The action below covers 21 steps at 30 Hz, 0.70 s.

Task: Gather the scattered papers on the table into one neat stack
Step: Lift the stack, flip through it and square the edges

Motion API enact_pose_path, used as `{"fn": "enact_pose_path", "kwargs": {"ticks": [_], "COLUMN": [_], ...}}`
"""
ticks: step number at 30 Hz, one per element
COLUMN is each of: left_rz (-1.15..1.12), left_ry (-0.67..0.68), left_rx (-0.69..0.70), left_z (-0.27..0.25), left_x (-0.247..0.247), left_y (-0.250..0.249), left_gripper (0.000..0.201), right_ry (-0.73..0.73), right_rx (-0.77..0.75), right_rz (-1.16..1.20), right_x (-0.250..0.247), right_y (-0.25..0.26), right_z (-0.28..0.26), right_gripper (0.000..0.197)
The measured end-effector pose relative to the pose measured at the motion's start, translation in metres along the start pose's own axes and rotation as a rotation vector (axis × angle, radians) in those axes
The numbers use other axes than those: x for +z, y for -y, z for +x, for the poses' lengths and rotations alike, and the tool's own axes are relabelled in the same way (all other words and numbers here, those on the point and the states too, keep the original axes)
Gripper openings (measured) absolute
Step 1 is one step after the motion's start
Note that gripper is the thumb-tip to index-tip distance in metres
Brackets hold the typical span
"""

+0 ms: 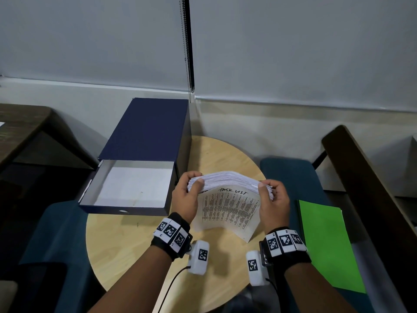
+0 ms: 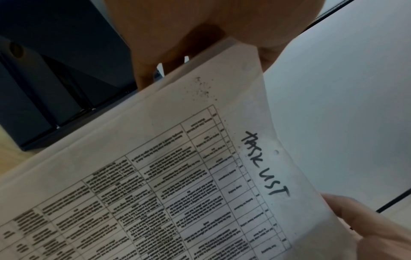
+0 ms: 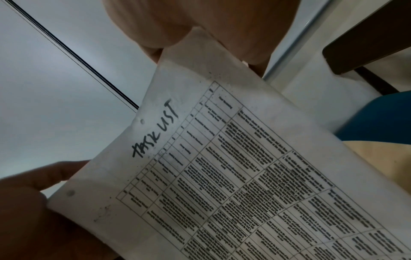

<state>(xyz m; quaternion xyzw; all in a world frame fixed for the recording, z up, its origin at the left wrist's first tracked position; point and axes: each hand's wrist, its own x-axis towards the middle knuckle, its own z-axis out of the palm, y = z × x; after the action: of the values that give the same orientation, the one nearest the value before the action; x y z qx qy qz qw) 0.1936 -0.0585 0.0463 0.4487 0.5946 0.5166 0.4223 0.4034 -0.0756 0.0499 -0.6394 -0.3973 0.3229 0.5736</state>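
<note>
A thick stack of white papers (image 1: 228, 206) stands on edge on the round wooden table (image 1: 140, 249), its front sheet a printed grid headed "TASK LIST" in marker. My left hand (image 1: 187, 195) grips the stack's upper left corner, thumb on the front. My right hand (image 1: 273, 199) grips the upper right corner the same way. The top edges fan slightly and bow upward. In the left wrist view the front sheet (image 2: 177, 176) fills the frame under my left hand (image 2: 177, 44). The right wrist view shows the same sheet (image 3: 233, 167) below my right hand (image 3: 200, 26).
An open dark blue box (image 1: 126, 188) with a pale inside lies at the table's left, its lid (image 1: 146, 129) raised behind it. A green folder (image 1: 327, 245) lies on the blue seat at the right. Blue chairs flank the table, with a wall behind.
</note>
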Motion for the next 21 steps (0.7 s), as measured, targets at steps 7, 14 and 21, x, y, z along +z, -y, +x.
{"fn": "enact_pose_path", "kwargs": {"ticks": [7, 14, 21], "left_rz": [-0.001, -0.031, -0.198], "left_ry": [-0.023, -0.025, 0.188], "left_rx": [-0.004, -0.013, 0.082], "left_z": [0.000, 0.002, -0.004], "left_x": [0.003, 0.004, -0.010], "left_y": [-0.004, -0.004, 0.016], "left_gripper": [0.016, 0.017, 0.095], "right_ry": [-0.013, -0.011, 0.082], "right_rx": [0.014, 0.026, 0.008], "right_rz": [0.012, 0.038, 0.187], "right_x": [0.000, 0.000, -0.004], "right_y": [0.000, -0.005, -0.008], "right_z": [0.003, 0.008, 0.006], "right_gripper": [0.003, 0.010, 0.027]}}
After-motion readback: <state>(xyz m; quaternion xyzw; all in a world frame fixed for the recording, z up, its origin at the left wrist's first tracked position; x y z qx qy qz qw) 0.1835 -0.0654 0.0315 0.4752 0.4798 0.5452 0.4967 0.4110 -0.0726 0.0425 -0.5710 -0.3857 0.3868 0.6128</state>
